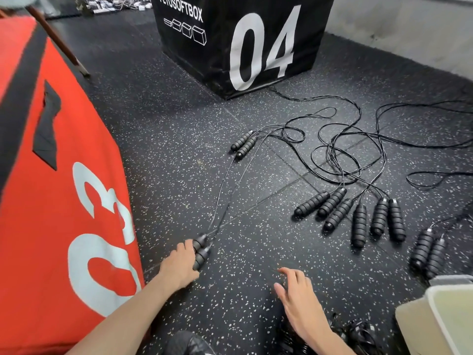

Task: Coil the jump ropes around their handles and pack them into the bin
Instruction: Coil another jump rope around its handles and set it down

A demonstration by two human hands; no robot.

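My left hand (180, 262) grips a pair of black ribbed jump-rope handles (201, 251) lying on the speckled black floor; their thin ropes run up and away toward another handle pair (243, 144). My right hand (298, 295) hovers over the floor with relaxed fingers, holding nothing. Several more black handles (353, 216) lie in a row to the right, their ropes (358, 149) tangled behind them. One more handle pair (428, 254) lies at the far right. The pale plastic bin (435, 319) stands at the bottom right corner.
A red soft box marked 03 (58, 201) stands close on the left. A black plyo box marked 04 (243, 42) stands at the back. A grey wall (409, 29) closes the back right. Dark coiled ropes (358, 334) lie below my right wrist.
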